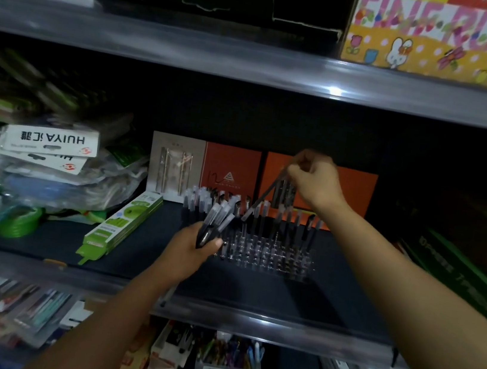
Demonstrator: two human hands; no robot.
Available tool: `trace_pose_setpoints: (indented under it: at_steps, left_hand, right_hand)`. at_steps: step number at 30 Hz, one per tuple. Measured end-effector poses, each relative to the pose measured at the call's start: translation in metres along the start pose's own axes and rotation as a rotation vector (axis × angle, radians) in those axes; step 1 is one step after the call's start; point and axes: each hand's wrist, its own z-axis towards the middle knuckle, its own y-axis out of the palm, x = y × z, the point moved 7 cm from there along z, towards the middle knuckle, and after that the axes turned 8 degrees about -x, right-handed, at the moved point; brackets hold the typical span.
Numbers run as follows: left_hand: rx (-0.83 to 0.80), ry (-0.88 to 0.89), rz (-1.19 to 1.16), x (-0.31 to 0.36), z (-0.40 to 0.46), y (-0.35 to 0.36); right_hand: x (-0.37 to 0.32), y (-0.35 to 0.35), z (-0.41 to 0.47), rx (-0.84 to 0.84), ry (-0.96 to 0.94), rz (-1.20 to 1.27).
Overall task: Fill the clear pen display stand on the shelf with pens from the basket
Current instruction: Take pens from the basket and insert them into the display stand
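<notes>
Stationery shop: tiered dark shelves [252, 69] with clear price-strip edges, packed with retail stock — bagged goods with header cards [51, 138], green carded packs [124, 224], boxed pen sets [203, 169] along the back, a bright printed carton [444, 37] above, a tub of coloured pens [228, 360] below.

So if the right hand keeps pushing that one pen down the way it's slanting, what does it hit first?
Probably the clear stand, near its left rear holes beside the pens already standing. The right hand holds the pen tip-down there, though depth is unclear.
</notes>
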Motion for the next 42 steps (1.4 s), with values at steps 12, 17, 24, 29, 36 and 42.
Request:
trace_pose_setpoints:
  at_steps: [12,17,24,29,36,42]
  left_hand:
    - [-0.027,0.024,-0.052,-0.002,0.01,0.009]
    - [-0.03,0.027,-0.052,-0.005,0.012,0.01]
    - [-0.026,0.04,-0.058,-0.003,0.013,0.011]
    - [-0.023,0.048,-0.014,-0.004,0.014,0.008]
    - [-0.026,0.049,-0.045,-0.001,0.012,0.008]
    - [-0.024,0.044,-0.07,-0.001,0.009,0.007]
  right_hand:
    - [-0.001,0.049,-0.011,-0.194,-0.218,-0.314]
    - [0.0,0.053,-0.011,-0.207,-0.228,-0.28]
    - [0.002,0.065,-0.013,-0.263,-0.228,-0.311]
    - [0.014,0.076,-0.013,-0.329,-0.172,-0.348]
    - [0.012,0.087,-0.011,-0.348,-0.17,-0.377]
    - [0.013,0.092,-0.009,-0.382,-0.144,-0.39]
